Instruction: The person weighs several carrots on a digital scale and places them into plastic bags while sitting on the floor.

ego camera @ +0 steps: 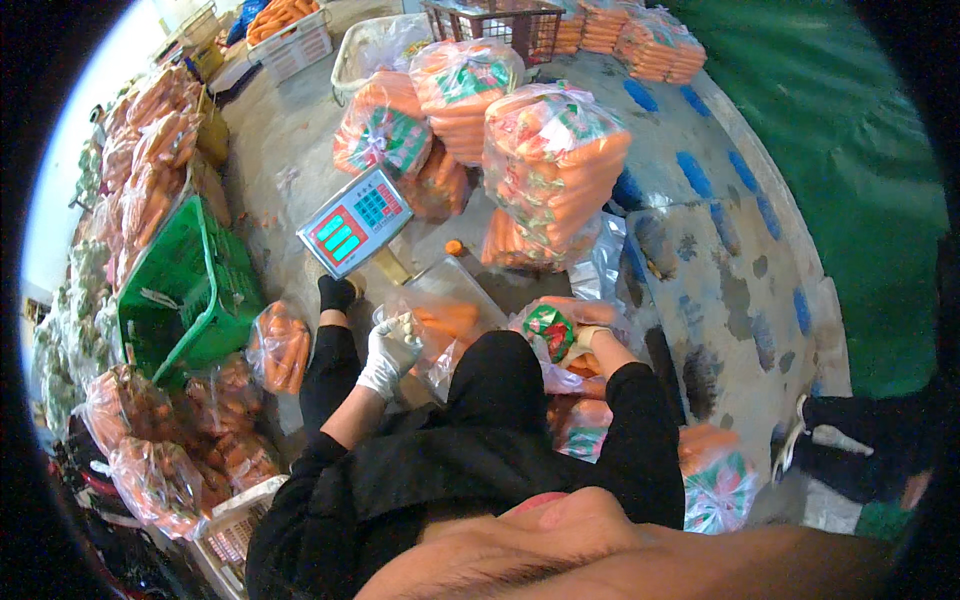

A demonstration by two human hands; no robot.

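My left hand (391,351), in a white glove, has its fingers curled at the left edge of a clear plastic bag of carrots (448,321). Whether it grips the plastic is unclear. This bag lies on the metal platform (472,283) of a digital scale, whose lit display head (355,222) stands beyond it on a post. At the right, my right hand (592,339), also gloved, touches a carrot bag with green and red print (551,330). Its fingers are partly hidden there. My knee covers part of the space between the two bags.
Tall packed carrot bags (555,172) stand beyond the scale. A green crate (187,300) lies tipped at the left, near more bagged carrots (161,472). A loose carrot piece (454,247) lies on the floor. Another person's dark-clothed limb (855,442) shows at right.
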